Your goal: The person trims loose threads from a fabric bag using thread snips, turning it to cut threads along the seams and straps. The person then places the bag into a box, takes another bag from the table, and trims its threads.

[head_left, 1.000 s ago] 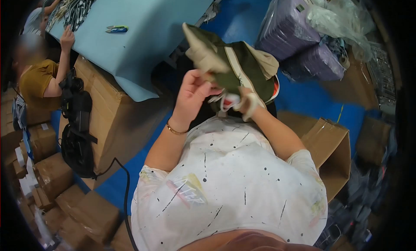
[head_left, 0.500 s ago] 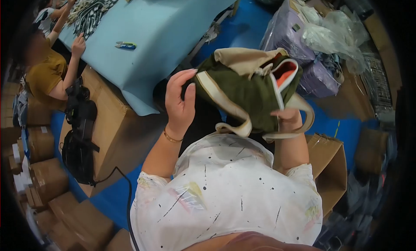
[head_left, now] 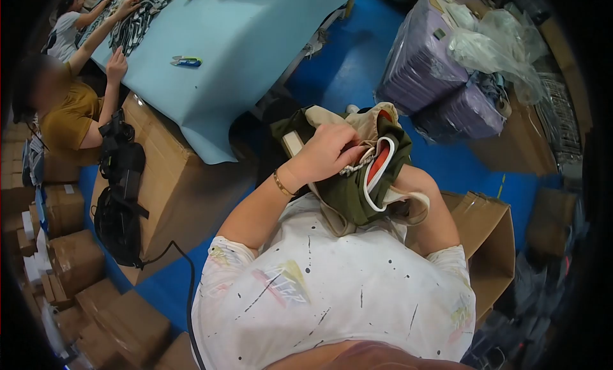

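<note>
A dark green and beige fabric bag (head_left: 341,194) with white-edged openings and an orange-red lining rests at my lap. My left hand (head_left: 325,154) lies over its upper part, thumb and fingers pinched on the beige cloth near a drawn cord. The forearm of my right hand reaches behind the bag's right side, and the bag hides that hand's fingers. A beige strap (head_left: 418,207) loops out at the lower right, beside my right forearm.
A blue-covered table (head_left: 223,50) holds small snips (head_left: 186,61) and a pile of straps (head_left: 137,25). Two people work at its left. Purple wrapped bundles (head_left: 421,57) stand at the right, an open carton (head_left: 488,242) below, a large carton (head_left: 166,172) left.
The bag has turned and come down closer to my body. My left hand has moved from apart at its left edge onto the beige cloth. My right hand has slipped behind the bag.
</note>
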A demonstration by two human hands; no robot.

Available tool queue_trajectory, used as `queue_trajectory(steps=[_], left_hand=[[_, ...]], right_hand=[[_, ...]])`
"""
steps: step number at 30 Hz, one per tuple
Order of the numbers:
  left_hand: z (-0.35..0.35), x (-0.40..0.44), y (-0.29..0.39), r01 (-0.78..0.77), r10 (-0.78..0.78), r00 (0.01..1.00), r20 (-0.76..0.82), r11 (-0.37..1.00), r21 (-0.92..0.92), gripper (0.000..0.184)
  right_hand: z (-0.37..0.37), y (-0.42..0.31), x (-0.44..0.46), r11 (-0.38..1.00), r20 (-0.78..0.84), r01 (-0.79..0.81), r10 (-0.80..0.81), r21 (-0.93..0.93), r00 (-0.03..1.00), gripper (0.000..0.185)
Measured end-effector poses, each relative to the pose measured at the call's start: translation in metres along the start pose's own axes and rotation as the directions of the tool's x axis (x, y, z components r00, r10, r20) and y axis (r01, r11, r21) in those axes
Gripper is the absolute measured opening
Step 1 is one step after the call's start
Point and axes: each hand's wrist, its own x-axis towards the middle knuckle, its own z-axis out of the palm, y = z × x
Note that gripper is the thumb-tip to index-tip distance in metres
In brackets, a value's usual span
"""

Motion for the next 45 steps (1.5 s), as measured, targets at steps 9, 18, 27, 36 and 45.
queue_trajectory(steps=[9, 18, 27, 36, 45], left_hand=[[0.0, -0.013, 0.01, 0.216, -0.22, 0.975, -0.028, 0.971, -0.104, 0.016], [-0.042, -0.042, 0.028, -0.255, -0.488, 0.81, -0.325, 0.207, -0.945, 0.045], [-0.008, -0.045, 0.04, -0.2, -0.425, 0.833, -0.355, 0.367, -0.908, 0.035], [0.0, -0.061, 0.039, 0.054, -0.542, 0.76, -0.358, 0.603, -0.796, 0.021], [-0.012, -0.051, 0.068, 0.091, -0.054, 0.901, -0.431, 0.994, 0.066, 0.048]], right_hand=[[0.004, 0.007, 0.001, 0.539, 0.307, 0.495, -0.403, -0.682, 0.862, 0.067], [-0.128, -0.059, -0.012, 0.545, -0.468, -0.016, -0.704, -0.838, 0.533, 0.02], [0.052, -0.058, -0.002, -0.151, 0.212, 0.179, -0.889, -0.972, 0.405, 0.04], [0.027, -0.023, 0.007, 0.53, -0.028, 0.241, -0.45, -0.813, 0.893, 0.045], [0.046, -0.002, 0.021, 0.742, 0.089, 0.668, -0.663, -0.057, 0.744, 0.069]])
